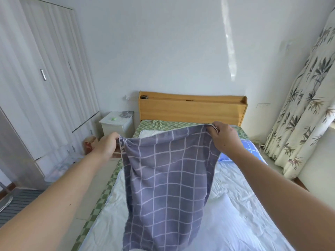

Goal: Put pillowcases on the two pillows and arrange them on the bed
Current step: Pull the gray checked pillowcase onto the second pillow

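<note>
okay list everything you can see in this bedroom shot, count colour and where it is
pillowcase: one, grey-purple with white grid, held up over the bed
bed: one, white sheet over green checked cover, centre
blue checked item: one, on the bed behind the right arm
headboard: one, light wood, against far wall
nightstand: one, white, left of headboard
wardrobe: one, white, left wall
curtain: one, cream with leaf print, right
left hand: grips pillowcase's left top corner
right hand: grips its right top corner

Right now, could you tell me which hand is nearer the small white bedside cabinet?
Left. The left hand is just right of the white bedside cabinet; the right hand is farther right.
</note>
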